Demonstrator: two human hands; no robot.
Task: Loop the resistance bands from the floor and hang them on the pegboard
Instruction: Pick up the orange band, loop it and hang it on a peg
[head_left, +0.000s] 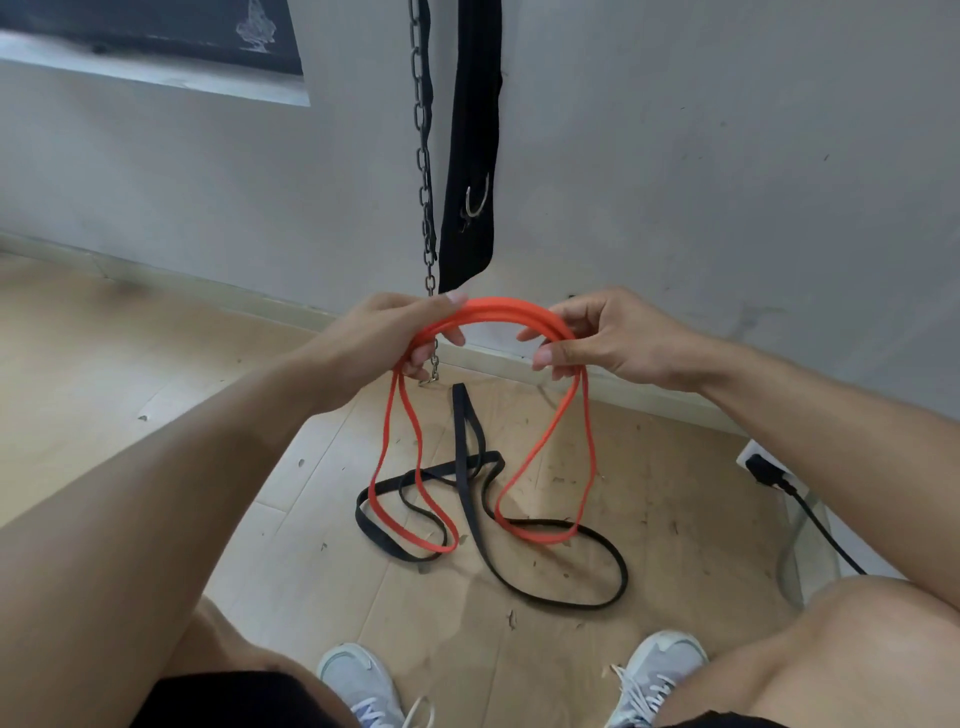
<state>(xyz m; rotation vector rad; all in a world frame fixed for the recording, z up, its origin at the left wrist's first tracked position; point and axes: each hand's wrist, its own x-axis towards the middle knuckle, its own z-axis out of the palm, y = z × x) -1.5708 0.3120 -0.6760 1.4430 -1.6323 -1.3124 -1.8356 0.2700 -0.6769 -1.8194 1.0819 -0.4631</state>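
Wooden floor (130, 364) meets a grey wall (675, 156) ahead of me. My left hand (384, 343) and right hand (613, 343) each pinch the orange band (498, 312), arched between them, its loops hanging down. Behind it hang a chain (423, 182) and black strap (472, 156). Below the orange band, a black band (519, 561) lies tangled on the floor.
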